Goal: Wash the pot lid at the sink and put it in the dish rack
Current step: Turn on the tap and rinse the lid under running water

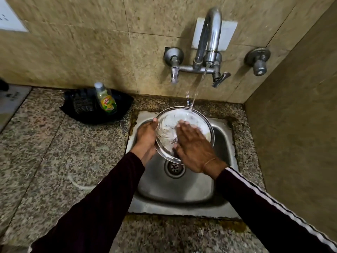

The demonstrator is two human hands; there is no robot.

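Observation:
A round steel pot lid (198, 121) is held tilted over the steel sink (182, 190), its inner face turned toward me. Water from the wall tap (207, 42) runs onto its upper rim. My left hand (145, 137) grips the lid's left edge, thumb on the rim. Flat on the lid's wet face lies my right hand (193, 145), fingers together and spread over the surface. No dish rack is in view.
A black tray (124, 106) on the granite counter (54, 152) left of the sink holds a green dish-soap bottle (106, 99) and a dark scrubber (83, 105). Tiled walls close in behind and on the right. The drain (175, 168) lies below the lid.

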